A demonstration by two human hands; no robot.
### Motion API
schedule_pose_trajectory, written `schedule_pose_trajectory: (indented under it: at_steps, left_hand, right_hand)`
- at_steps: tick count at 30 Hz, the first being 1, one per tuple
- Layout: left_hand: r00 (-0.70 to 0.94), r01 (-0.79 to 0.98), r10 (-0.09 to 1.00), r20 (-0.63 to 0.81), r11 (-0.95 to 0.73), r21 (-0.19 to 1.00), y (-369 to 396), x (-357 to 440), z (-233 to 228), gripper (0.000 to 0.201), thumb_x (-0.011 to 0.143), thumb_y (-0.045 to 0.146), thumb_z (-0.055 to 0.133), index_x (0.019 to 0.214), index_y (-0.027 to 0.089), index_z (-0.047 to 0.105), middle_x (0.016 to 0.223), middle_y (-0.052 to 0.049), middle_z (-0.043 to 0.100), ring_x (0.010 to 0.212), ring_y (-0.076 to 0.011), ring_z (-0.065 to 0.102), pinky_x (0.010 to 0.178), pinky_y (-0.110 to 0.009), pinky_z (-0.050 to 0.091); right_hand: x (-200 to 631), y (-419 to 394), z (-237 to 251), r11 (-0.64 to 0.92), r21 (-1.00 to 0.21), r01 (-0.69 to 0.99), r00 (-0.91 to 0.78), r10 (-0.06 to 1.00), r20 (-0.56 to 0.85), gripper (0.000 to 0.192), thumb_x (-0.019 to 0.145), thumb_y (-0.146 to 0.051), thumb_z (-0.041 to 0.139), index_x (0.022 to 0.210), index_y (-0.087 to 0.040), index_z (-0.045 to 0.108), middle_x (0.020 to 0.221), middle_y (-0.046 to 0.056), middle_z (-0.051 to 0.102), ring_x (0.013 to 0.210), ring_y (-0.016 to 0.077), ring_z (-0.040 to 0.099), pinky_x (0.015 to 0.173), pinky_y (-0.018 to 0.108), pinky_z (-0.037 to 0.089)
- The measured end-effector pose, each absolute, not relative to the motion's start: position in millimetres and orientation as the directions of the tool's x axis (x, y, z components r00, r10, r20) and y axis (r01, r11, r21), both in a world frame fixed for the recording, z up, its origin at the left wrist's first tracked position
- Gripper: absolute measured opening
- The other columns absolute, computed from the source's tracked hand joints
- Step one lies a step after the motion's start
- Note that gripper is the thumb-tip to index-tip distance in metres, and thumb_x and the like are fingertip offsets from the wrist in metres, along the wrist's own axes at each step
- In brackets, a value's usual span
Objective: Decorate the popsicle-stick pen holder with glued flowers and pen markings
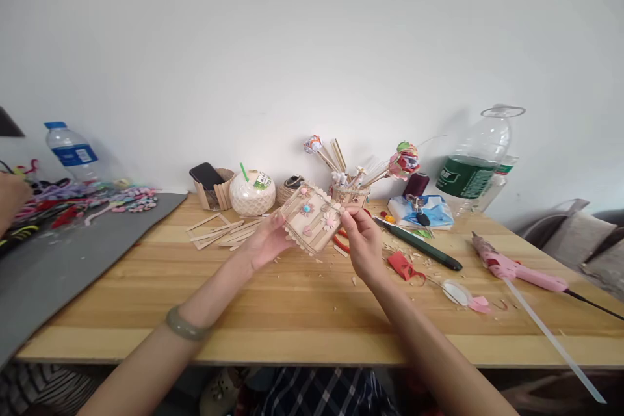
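Between my two hands, a little above the wooden table, is a tilted craft-stick box (pixel 316 214) with scalloped edges. Small flowers and a heart in pink and blue decorate the side turned to me. My left hand (pixel 268 237) is closed on its left edge, and a bangle circles that wrist. At the right edge my right hand (pixel 363 240) pinches it with thumb and fingers. Behind the box, red-handled scissors (pixel 342 242) are partly hidden. Loose craft sticks (pixel 219 231) lie left of my left hand.
A pink glue gun (pixel 517 266) with a long glue stick lies right. A green utility knife (pixel 424 246), a coconut (pixel 252 194), a large bottle (pixel 475 162) and a pot of paper flowers (pixel 350 194) stand or lie behind. Another person's hand (pixel 12 198) is at far left.
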State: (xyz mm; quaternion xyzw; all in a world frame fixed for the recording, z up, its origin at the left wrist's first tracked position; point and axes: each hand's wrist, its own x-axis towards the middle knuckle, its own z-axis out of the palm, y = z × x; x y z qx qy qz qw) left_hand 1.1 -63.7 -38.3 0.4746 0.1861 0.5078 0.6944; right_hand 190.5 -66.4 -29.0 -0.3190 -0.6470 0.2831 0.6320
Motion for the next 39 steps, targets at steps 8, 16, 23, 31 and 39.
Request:
schedule_pose_trajectory:
  at_steps: [8,16,23,31,39]
  left_hand:
    - [0.330,-0.619,0.925,0.189,0.061,0.783,-72,12,-35,0.050,0.070,0.025,0.068,0.117,0.023,0.054,0.122,-0.006,0.060,0.115,-0.0277,0.052,0.090,-0.041,0.048]
    - [0.170,-0.645,0.963,0.209,-0.051,0.762,-70,9,-27,0.037,0.076,0.030,0.059,0.113,0.026,0.056,0.117,-0.004,0.062,0.114,-0.0281,0.052,0.085,-0.048,0.051]
    - [0.008,-0.602,0.959,0.285,-0.223,0.767,-70,12,-28,0.042,0.075,0.033,0.063,0.115,0.024,0.052,0.126,-0.006,0.055,0.116,-0.0267,0.049,0.083,-0.039,0.051]
    - [-0.191,-0.499,0.932,0.309,-0.363,0.787,-70,21,-39,0.068,0.059,0.019,0.075,0.114,0.030,0.038,0.128,-0.002,0.050,0.117,-0.0190,0.047,0.090,-0.031,0.043]
    - [-0.092,-0.585,0.961,0.260,-0.263,0.767,-69,19,-38,0.051,0.070,0.027,0.068,0.115,0.028,0.045,0.127,-0.003,0.053,0.116,-0.0217,0.049,0.085,-0.033,0.048]
  right_hand:
    - [185,-75,-25,0.623,-0.782,0.027,-0.011,0.782,0.623,0.014,0.084,-0.032,0.046,0.080,-0.022,0.055,0.081,0.001,0.056,0.079,0.0165,0.053,0.074,0.029,0.042]
    - [204,-59,-29,0.470,-0.874,-0.126,0.054,0.883,0.467,0.029,0.082,-0.032,0.039,0.056,-0.021,0.046,0.046,-0.003,0.045,0.045,0.0134,0.046,0.048,0.026,0.039]
    - [187,-64,-31,0.012,-0.987,-0.157,-0.474,0.877,0.086,0.038,0.076,-0.048,0.061,0.096,-0.016,0.061,0.091,0.008,0.068,0.054,0.0108,0.062,0.041,0.018,0.044]
    - [181,-63,-42,-0.186,-0.967,-0.176,-0.693,0.721,-0.012,0.029,0.073,-0.035,0.071,0.090,-0.014,0.061,0.086,0.006,0.068,0.074,0.0118,0.066,0.068,0.022,0.053]
    - [197,-56,-34,-0.023,-0.990,-0.138,-0.615,0.786,0.067,0.029,0.085,-0.041,0.057,0.079,-0.014,0.061,0.054,-0.005,0.056,0.044,0.0072,0.051,0.045,0.020,0.043]
